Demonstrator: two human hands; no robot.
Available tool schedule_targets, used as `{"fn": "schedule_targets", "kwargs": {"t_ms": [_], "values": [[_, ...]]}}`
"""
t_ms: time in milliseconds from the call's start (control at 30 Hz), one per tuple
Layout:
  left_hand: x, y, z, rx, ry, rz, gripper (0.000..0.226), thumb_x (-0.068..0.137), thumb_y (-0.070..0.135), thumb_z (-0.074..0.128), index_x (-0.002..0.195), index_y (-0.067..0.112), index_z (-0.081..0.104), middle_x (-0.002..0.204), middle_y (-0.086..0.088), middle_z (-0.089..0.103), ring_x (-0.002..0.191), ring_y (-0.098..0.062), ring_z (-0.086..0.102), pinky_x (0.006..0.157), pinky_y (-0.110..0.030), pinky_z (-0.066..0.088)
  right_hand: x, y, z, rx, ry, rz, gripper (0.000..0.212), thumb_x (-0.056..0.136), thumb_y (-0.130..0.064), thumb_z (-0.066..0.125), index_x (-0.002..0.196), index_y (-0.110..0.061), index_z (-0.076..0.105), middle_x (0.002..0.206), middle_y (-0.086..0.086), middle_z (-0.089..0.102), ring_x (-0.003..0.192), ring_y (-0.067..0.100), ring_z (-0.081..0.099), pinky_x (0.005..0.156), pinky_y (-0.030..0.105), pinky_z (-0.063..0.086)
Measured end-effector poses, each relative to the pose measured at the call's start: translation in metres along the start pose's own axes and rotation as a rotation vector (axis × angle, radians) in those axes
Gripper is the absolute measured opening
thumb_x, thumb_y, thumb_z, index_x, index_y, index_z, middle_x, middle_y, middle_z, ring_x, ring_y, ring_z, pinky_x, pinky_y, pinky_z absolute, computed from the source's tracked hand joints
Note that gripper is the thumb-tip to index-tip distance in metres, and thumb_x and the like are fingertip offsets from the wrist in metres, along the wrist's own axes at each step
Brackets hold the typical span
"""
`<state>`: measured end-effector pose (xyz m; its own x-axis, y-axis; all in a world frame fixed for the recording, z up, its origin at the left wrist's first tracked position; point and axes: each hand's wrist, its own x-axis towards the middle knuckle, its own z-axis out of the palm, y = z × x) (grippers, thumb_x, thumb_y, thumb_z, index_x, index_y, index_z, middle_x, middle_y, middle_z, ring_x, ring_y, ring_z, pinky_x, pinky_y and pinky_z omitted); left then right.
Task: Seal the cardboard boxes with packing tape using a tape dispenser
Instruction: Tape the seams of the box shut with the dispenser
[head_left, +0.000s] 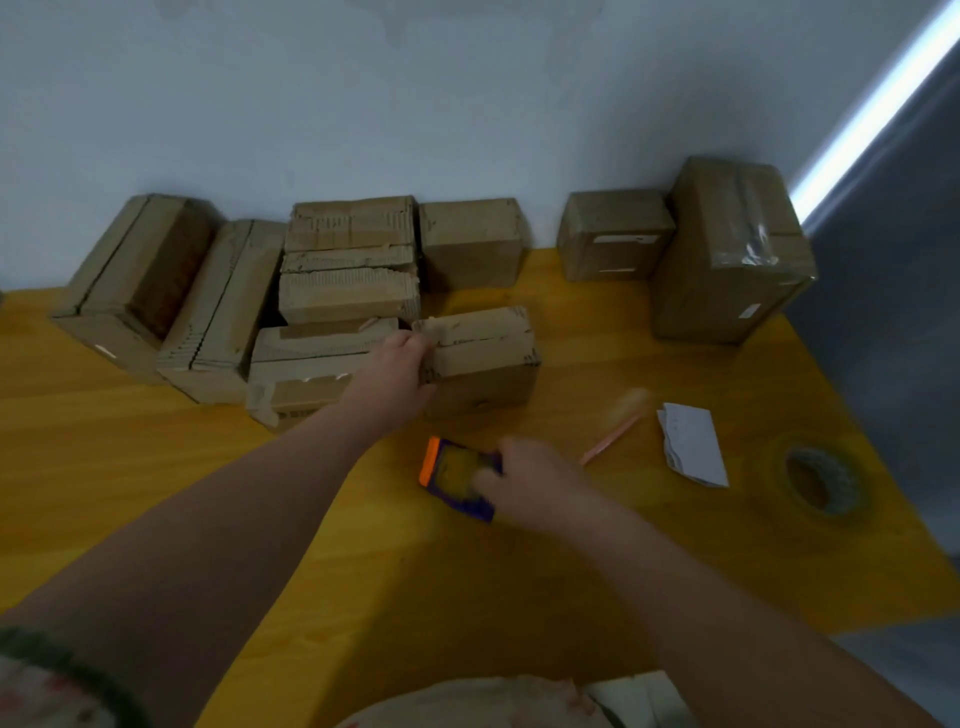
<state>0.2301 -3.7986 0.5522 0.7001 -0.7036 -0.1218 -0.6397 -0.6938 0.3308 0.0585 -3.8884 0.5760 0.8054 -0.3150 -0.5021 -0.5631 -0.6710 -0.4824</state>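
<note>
A small cardboard box sits near the middle of the yellow table, its top flaps closed with a dark seam showing. My left hand grips the box's left end. Just in front of it, my right hand closes on a purple tape dispenser with an orange end, resting on the table. The frame is motion-blurred around both hands. Several more cardboard boxes are stacked against the wall behind.
Two taped boxes stand at the back right. A roll of tape lies near the table's right edge, with folded white paper and a pink stick-like tool beside it. A grey wall runs behind the table.
</note>
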Motion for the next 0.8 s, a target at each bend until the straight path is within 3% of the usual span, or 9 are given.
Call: {"fn": "schedule_targets", "kwargs": {"t_ms": [100,200,233,300,400,467,567,667,800], "values": [[0.01,0.0,0.0,0.053,-0.046,-0.02,0.068,0.089,0.027,0.062,0.148,0.019,0.029,0.149,-0.008,0.028,0.134,-0.029,0.032,0.108,-0.041,0.033,0.002,0.019,-0.024,0.318,0.066,0.065,0.029,0.094,-0.031,0.041,0.069,-0.018,0.037,0.073,0.002,0.037,0.073,0.022,0.04,0.065,0.035,0.027],[0.019,0.0,0.003,0.107,-0.101,-0.004,0.081,0.088,0.032,0.064,0.152,0.027,0.015,0.158,-0.004,0.007,0.141,-0.032,0.019,0.113,-0.045,0.027,-0.004,0.036,-0.049,0.463,0.105,0.083,0.028,0.087,-0.046,0.055,0.078,-0.02,0.047,0.073,0.0,0.043,0.071,0.018,0.044,0.067,0.033,0.031],[0.023,0.001,0.005,0.116,-0.127,-0.003,0.085,0.087,0.034,0.065,0.152,0.03,0.01,0.16,-0.001,0.0,0.142,-0.033,0.018,0.112,-0.046,0.027,-0.007,0.04,-0.058,0.508,0.109,0.102,0.035,0.081,-0.054,0.066,0.089,-0.024,0.05,0.079,-0.003,0.049,0.077,0.016,0.05,0.068,0.03,0.036],[0.031,0.004,0.008,0.119,-0.183,-0.009,0.093,0.086,0.037,0.067,0.152,0.032,0.002,0.16,0.002,-0.009,0.142,-0.034,0.018,0.111,-0.046,0.029,-0.014,0.046,-0.078,0.61,0.124,0.133,0.071,0.056,-0.069,0.075,0.107,-0.029,0.046,0.097,-0.01,0.054,0.092,0.011,0.056,0.07,0.023,0.043],[0.041,0.008,0.009,0.145,-0.193,0.006,0.105,0.08,0.041,0.073,0.153,0.022,-0.001,0.157,-0.004,-0.001,0.14,-0.031,0.023,0.11,-0.041,0.032,-0.016,0.057,-0.104,0.794,0.165,0.074,0.081,0.038,-0.064,0.078,0.106,-0.025,0.058,0.104,-0.006,0.064,0.094,0.013,0.063,0.071,0.024,0.048],[0.043,0.012,0.008,0.152,-0.217,0.009,0.112,0.071,0.044,0.079,0.152,0.018,0.007,0.149,-0.006,0.009,0.133,-0.03,0.032,0.107,-0.04,0.038,-0.013,0.06,-0.117,0.905,0.198,0.024,0.079,0.039,-0.054,0.084,0.109,-0.023,0.062,0.101,-0.002,0.07,0.093,0.017,0.067,0.073,0.027,0.051],[0.032,0.02,0.008,0.169,-0.265,0.064,0.106,0.061,0.045,0.085,0.145,0.02,0.026,0.138,-0.005,0.02,0.122,-0.028,0.044,0.1,-0.039,0.046,-0.002,0.061,-0.126,1.044,0.194,-0.022,0.082,0.044,-0.037,0.094,0.116,-0.017,0.06,0.097,0.004,0.073,0.083,0.02,0.072,0.064,0.029,0.055],[0.011,0.022,0.012,0.214,-0.322,0.148,0.113,0.058,0.046,0.086,0.148,0.023,0.022,0.141,-0.002,0.022,0.126,-0.026,0.042,0.101,-0.039,0.045,0.013,0.058,-0.125,1.083,0.163,-0.05,0.078,0.05,-0.036,0.087,0.12,-0.019,0.057,0.109,0.01,0.069,0.089,0.025,0.071,0.071,0.038,0.057],[-0.023,0.012,0.018,0.184,-0.339,0.188,0.117,0.057,0.047,0.086,0.15,0.028,0.018,0.146,0.002,0.021,0.13,-0.024,0.035,0.106,-0.039,0.038,0.026,0.048,-0.104,1.074,0.043,-0.08,0.103,0.04,-0.039,0.089,0.133,-0.018,0.049,0.12,0.01,0.065,0.104,0.028,0.066,0.085,0.044,0.056]]}}
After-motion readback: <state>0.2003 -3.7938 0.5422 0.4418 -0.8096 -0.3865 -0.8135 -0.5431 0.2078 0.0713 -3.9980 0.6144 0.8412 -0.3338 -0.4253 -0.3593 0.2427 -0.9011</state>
